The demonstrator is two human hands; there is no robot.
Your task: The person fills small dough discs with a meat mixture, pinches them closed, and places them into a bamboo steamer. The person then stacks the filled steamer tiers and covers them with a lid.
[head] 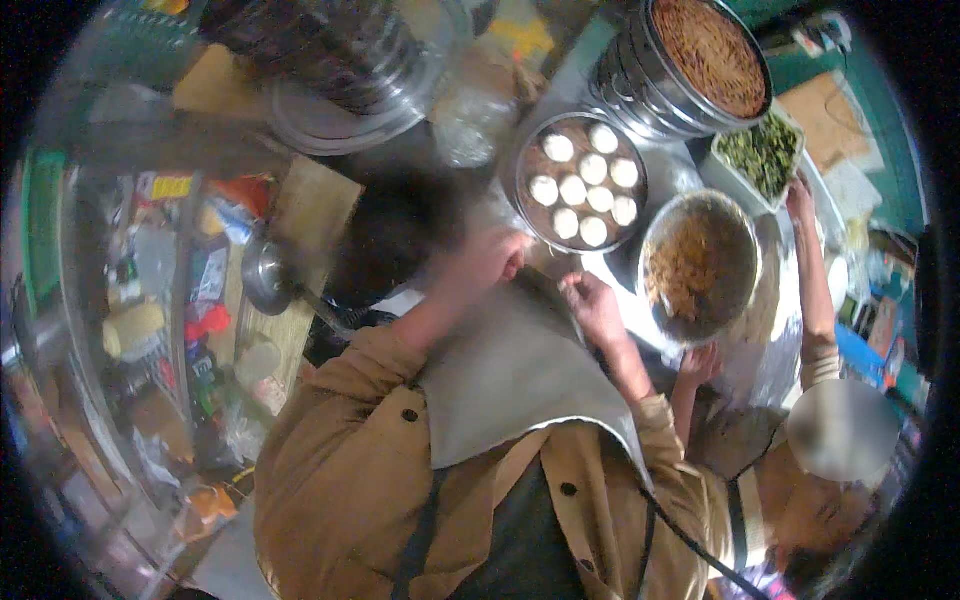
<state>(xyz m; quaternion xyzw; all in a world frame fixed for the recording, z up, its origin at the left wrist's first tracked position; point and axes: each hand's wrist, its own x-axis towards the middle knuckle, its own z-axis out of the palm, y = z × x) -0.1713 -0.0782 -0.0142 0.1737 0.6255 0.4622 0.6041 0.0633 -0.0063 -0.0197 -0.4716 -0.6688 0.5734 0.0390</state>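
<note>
Just below the round steamer tray [531, 219] is my left hand [491, 259], fingers curled and blurred. My right hand [592, 300] is held in front of the grey apron [517, 375], thumb and fingertips drawn together, left of the metal bowl [752, 262]. Whether either hand holds something small is not clear. Several round white buns [573, 190] sit apart from one another on the tray's brown lining. Inside the bowl lies a brown chopped filling [679, 266].
Stacked steamer tiers [637, 82] stand behind, topped by a brown-lined tray [709, 56]. At right, a co-worker's hand [801, 201] touches a container of chopped greens [761, 150]; their other hand [699, 364] is by the bowl. A ladle [268, 277] and cluttered shelves [180, 300] are left.
</note>
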